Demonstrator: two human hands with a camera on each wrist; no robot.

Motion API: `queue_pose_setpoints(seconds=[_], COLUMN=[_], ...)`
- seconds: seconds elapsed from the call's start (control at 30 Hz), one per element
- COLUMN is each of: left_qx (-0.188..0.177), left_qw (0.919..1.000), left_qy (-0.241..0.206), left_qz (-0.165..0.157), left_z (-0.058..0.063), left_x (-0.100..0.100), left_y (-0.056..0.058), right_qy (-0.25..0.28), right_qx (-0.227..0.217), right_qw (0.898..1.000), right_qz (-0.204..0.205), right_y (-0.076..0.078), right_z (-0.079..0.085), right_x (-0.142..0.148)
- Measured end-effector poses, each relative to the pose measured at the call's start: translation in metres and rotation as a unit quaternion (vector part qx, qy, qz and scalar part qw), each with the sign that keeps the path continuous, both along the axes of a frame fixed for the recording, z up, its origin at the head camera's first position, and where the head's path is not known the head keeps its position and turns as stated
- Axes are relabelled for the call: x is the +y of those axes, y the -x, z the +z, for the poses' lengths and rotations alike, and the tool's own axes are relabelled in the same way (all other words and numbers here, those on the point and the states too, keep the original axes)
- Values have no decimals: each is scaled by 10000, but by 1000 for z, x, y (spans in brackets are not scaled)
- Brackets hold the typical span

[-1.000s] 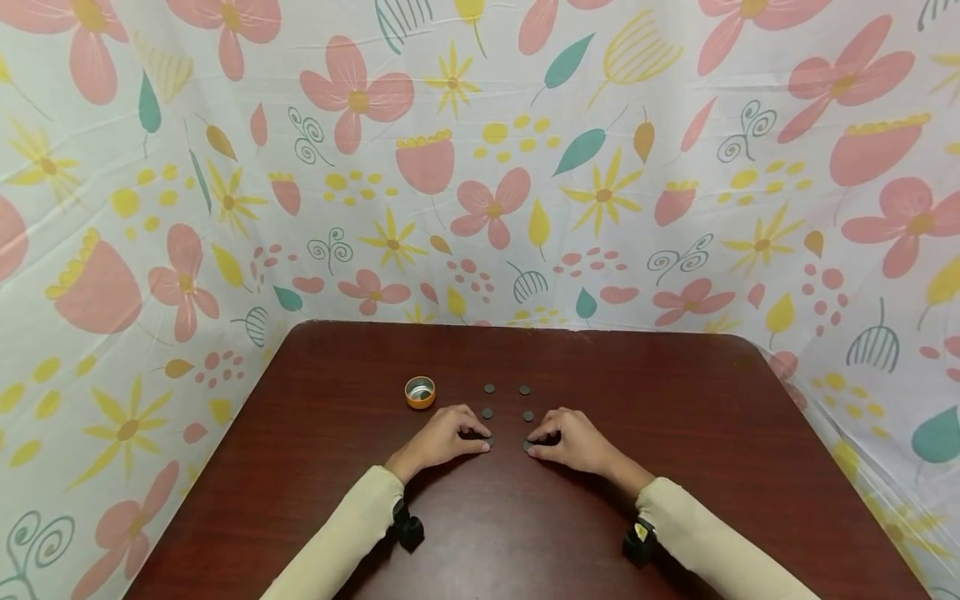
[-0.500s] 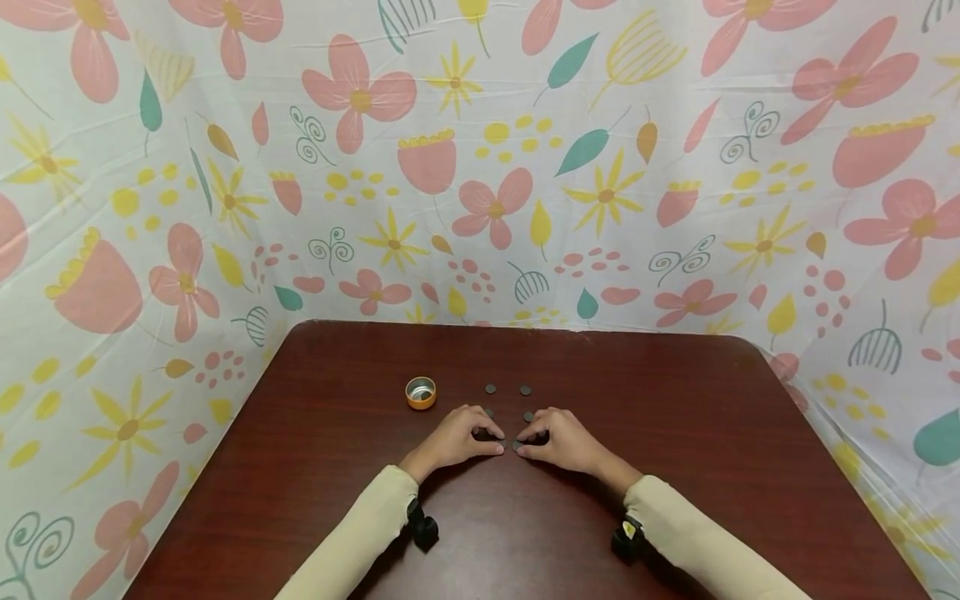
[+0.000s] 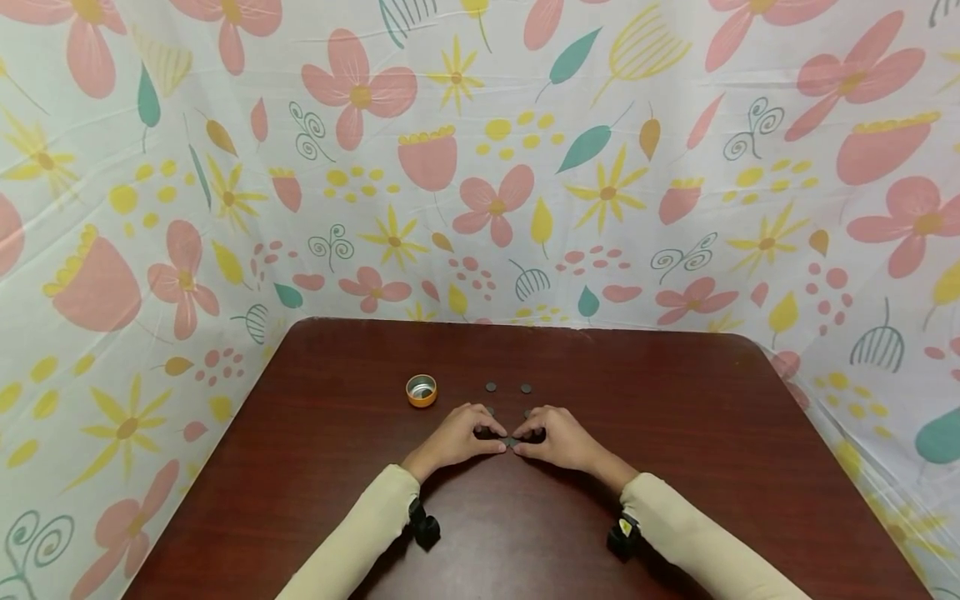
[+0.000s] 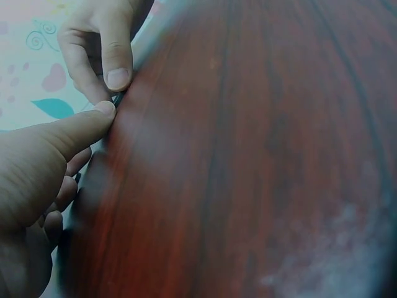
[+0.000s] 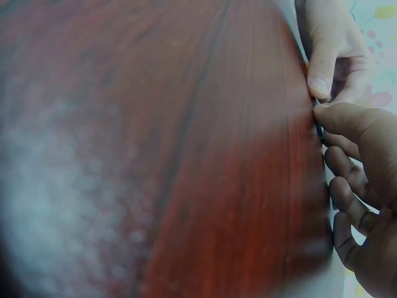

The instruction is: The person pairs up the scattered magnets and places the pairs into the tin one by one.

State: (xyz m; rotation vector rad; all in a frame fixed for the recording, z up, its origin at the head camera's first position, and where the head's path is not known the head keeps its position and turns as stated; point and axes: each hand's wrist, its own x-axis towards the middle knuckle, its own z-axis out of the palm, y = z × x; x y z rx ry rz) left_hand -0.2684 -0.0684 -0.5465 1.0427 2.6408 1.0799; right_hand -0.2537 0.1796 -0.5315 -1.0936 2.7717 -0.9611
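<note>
My left hand and right hand meet over the table, thumbs and fingers pinching two small dark grey discs brought edge to edge. In the left wrist view the left thumb almost touches the other hand's thumb, and a thin dark edge shows between them. The right wrist view has the right thumb on a dark edge at the tabletop. Just behind the hands, a disc and another disc are partly covered by the fingers.
Farther back lie a left disc and a right disc. A small round orange tin, silvery inside with something dark in it, stands left of them. A flowered cloth hangs around the dark wooden table.
Both hands have moved inward from about a hand's breadth apart until the pinched discs meet in the middle. The tin and the back discs stay put.
</note>
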Motion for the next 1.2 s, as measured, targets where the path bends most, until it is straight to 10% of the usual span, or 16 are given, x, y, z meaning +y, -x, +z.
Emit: queue_pose_setpoints(seconds=[0.3, 0.6, 1.2], left_qx=[-168, 485, -276], left_qw=[9980, 9889, 9799], left_qy=[-608, -1208, -1292], left_qz=[-2, 710, 1495], left_z=[11, 38, 13], left_x=[-18, -69, -121], left_y=[-5, 8, 32], right_qy=[192, 218, 28], right_qx=[27, 150, 19], right_qw=[9998, 9996, 9998], right_qz=[22, -140, -183], right_y=[-1, 0, -1], right_z=[5, 12, 4], right_x=[0, -5, -18])
